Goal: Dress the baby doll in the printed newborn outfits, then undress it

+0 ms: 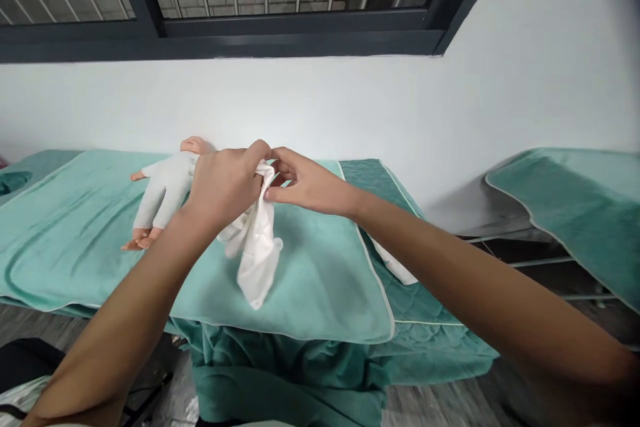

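Note:
My left hand [227,177] is closed on the top of a bunched white cloth [260,263], which hangs down above the bed. The cloth is soft and crumpled, and its folds hide what kind of item it is. My right hand [307,180] meets it from the other side, with curled fingers and the thumb against the cloth's upper edge. Just left of my left hand, a baby doll [170,180] in a pale grey suit lies on its back. Part of its upper body is hidden behind that hand.
A light green blanket [330,280] covers a darker green quilted bed pad [425,310]. Under my right forearm lies a white item [395,263], partly hidden. A metal frame [540,260] with another green cover [590,193] stands at right. Behind are a white wall and a dark-framed window [300,37].

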The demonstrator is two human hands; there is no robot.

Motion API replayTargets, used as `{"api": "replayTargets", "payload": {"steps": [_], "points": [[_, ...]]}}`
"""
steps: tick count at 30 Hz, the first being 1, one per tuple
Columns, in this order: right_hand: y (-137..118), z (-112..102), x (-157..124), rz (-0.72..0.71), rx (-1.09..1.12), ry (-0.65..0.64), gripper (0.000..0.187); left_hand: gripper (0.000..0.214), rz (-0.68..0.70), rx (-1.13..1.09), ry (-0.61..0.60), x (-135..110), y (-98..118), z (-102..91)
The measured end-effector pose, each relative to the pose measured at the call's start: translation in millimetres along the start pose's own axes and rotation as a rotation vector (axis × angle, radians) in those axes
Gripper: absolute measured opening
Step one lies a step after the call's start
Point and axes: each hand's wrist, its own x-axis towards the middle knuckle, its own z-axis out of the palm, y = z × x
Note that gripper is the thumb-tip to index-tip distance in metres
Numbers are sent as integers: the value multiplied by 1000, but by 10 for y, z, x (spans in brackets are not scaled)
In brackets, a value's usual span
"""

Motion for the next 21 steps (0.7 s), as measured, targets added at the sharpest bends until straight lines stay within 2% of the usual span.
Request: {"api": "replayTargets", "payload": {"steps": [4, 8, 11, 13, 17, 21], "points": [[-88, 82, -25, -6, 76, -42, 56, 18, -11, -18, -2, 17, 13, -81], [-121, 169, -35, 57, 55, 7, 55, 24, -9, -11, 5, -1, -46, -92], [-124, 265, -52, 35, 105, -54, 65, 26, -11, 51, 10, -34, -77, -82], [-119, 333, -57, 27, 73, -36, 69, 24, -5, 101, 8, -51, -78, -80], [-51, 390, -38, 52, -256, 156, 53, 16, 11, 126, -1, -74, -50, -94], [110, 268, -78, -2, -648, 268, 48, 8, 7, 168, 22, -123, -72, -102]]}}
